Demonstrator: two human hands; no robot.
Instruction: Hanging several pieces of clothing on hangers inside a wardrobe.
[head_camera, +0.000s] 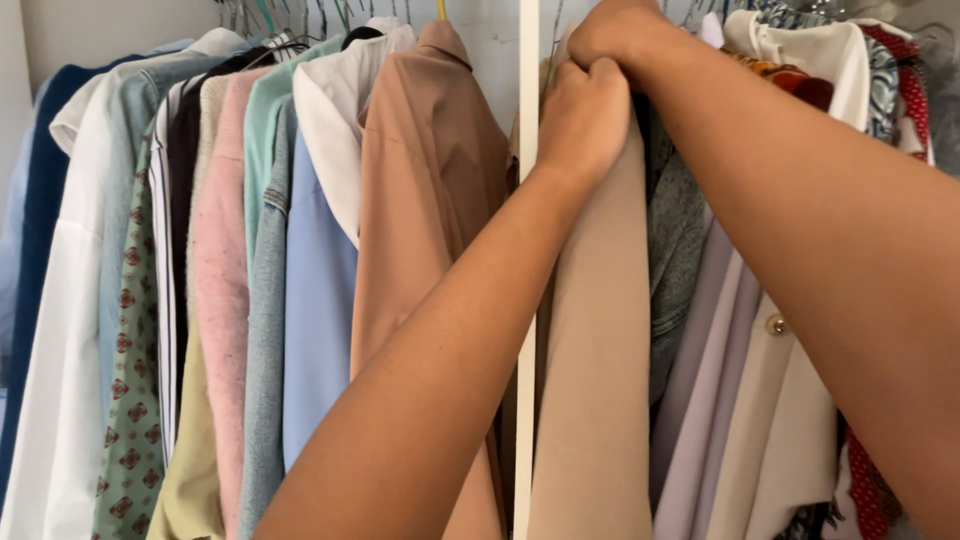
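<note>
Both my arms reach up into a wardrobe of hanging clothes. My left hand (585, 115) is closed on the shoulder of a beige garment (595, 380) that hangs just right of a white upright divider (527, 80). My right hand (612, 35) sits above and against the left one, fingers curled on the top of the same beige garment near its hanger. The hanger itself is hidden under my hands.
Left of the divider hang a tan shirt (425, 190), a light blue garment (318, 330), a pink knit (220, 290), a patterned green piece (130, 400) and white shirts. Right of the beige garment hang a grey denim piece (675, 250), lilac and cream garments and a red patterned one (910, 95).
</note>
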